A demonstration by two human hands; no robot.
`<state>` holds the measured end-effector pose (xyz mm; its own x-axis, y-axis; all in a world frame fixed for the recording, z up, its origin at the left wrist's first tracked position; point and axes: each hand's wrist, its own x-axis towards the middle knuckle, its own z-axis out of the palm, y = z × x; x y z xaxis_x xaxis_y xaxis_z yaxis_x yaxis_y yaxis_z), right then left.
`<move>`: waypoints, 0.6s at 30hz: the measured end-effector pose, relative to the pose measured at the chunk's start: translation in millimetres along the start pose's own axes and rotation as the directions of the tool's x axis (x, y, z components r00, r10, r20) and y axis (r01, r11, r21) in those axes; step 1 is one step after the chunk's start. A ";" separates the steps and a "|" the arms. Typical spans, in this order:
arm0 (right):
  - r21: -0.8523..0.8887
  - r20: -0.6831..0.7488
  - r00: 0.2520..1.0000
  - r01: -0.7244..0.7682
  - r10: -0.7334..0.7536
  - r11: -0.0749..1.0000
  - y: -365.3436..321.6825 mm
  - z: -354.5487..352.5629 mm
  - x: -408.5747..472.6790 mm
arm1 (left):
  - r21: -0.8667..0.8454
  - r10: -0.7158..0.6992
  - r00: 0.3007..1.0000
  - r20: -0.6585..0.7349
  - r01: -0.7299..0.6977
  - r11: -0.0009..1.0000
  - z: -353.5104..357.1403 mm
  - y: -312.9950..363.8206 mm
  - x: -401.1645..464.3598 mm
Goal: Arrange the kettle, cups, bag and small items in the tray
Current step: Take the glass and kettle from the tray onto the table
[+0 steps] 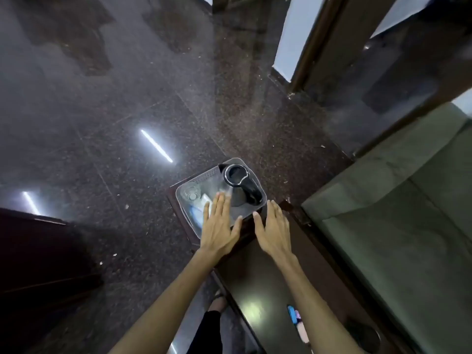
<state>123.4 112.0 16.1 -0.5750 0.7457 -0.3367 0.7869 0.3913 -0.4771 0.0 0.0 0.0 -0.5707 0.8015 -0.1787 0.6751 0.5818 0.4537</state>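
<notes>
While both arms reach forward and down from the bottom of the view, the left hand (220,224) lies flat, palm down, fingers straight and together, thumb splayed to the right; it holds nothing and sits over the near part of the tray (185,187), covering some of what lies inside. The right hand (273,227) is also spread and empty, palm down, over the dark table (258,282) just beside the tray's near-right corner — whether it touches the rim cannot be told. The tray is a pale, translucent rectangle with rounded corners, sitting at the far end of the table. In its far-right part stands the kettle (238,183), dark body, silver rim, black handle pointing toward the right hand. A clear glass cup (190,194) stands in the left part, well apart from the kettle. Between cup and left hand lie small white and blue items (198,212) — too blurred to name. The table is long, dark and glossy, with a soft light patch on its near half and a small blue-and-pink object (293,314) near its right edge. Below lies polished speckled stone floor (127,98), mirroring two strip lights. A grey-green cushioned seat (396,213) fills the right side; dark wooden frames stand at top right. One foot (217,301) shows beside the table.
</notes>
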 end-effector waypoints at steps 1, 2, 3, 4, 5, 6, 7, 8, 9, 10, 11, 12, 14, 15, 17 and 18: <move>0.071 0.011 0.999 -0.039 0.038 0.997 0.6 7.9 17.1 | -0.013 -0.048 0.998 -0.031 0.048 0.999 3.9 -13.1 13.0; 0.119 0.039 0.996 -0.082 0.078 0.989 1.5 14.6 31.5 | -0.031 -0.122 0.991 -0.050 0.120 0.992 7.4 -27.5 25.2; 0.160 0.045 0.993 -0.114 0.108 0.981 6.1 23.8 49.2 | -0.037 -0.182 0.981 -0.069 0.180 0.983 15.2 -42.8 40.4; 0.198 0.075 0.988 -0.146 0.134 0.969 10.6 31.7 66.0 | -0.040 -0.247 0.966 -0.075 0.245 0.969 23.7 -58.9 54.9; 0.244 0.073 0.987 -0.155 0.142 0.957 16.2 42.5 80.4 | -0.043 -0.299 0.951 -0.080 0.297 0.954 30.8 -71.1 68.4; 0.295 0.076 0.988 -0.154 0.137 0.943 21.6 54.9 96.4 | -0.043 -0.337 0.937 -0.087 0.334 0.941 42.3 -84.0 84.3; 0.346 0.061 0.991 -0.129 0.115 0.929 29.1 68.6 110.6 | -0.029 -0.382 0.918 -0.102 0.382 0.924 53.7 -96.8 97.0; 0.404 0.040 0.994 -0.106 0.099 0.908 37.5 81.6 123.3 | -0.018 -0.418 0.900 -0.123 0.419 0.908 66.3 -109.6 109.0; 0.472 0.007 0.997 -0.072 0.078 0.879 47.1 93.7 135.2 | -0.019 -0.452 0.880 -0.143 0.454 0.891 77.7 -121.1 119.4; 0.539 -0.015 0.999 -0.035 0.051 0.841 54.9 101.0 142.3 | -0.041 -0.481 0.863 -0.157 0.481 0.876 86.1 -131.0 126.1; 0.600 -0.033 0.999 0.001 0.024 0.800 63.3 109.8 150.0 | -0.077 -0.502 0.848 -0.172 0.496 0.865 98.2 -140.4 131.9; 0.656 -0.048 0.999 0.033 -0.003 0.754 71.2 117.6 156.0 | -0.120 -0.516 0.836 -0.186 0.502 0.856 110.1 -149.5 135.6; 0.728 -0.081 0.996 0.087 -0.040 0.680 87.0 130.5 166.3 | -0.185 -0.528 0.816 -0.235 0.496 0.849 129.9 -164.5 138.5; 0.751 -0.105 0.993 0.114 -0.054 0.651 90.6 133.4 170.1 | -0.214 -0.528 0.804 -0.275 0.484 0.848 134.9 -169.8 138.9; 0.808 -0.136 0.989 0.147 -0.061 0.571 95.5 142.2 178.8 | -0.301 -0.563 0.756 -0.334 0.481 0.824 145.4 -178.5 140.1; 0.833 -0.147 0.989 0.143 -0.036 0.535 95.2 146.7 181.4 | -0.358 -0.596 0.731 -0.331 0.487 0.797 146.7 -181.1 141.6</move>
<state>61.1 205.4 -209.5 -0.5640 0.8020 -0.1964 0.1521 -0.1329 -0.9794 -134.4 28.4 -235.5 -0.9746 0.1937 -0.1120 0.0924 0.8041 0.5873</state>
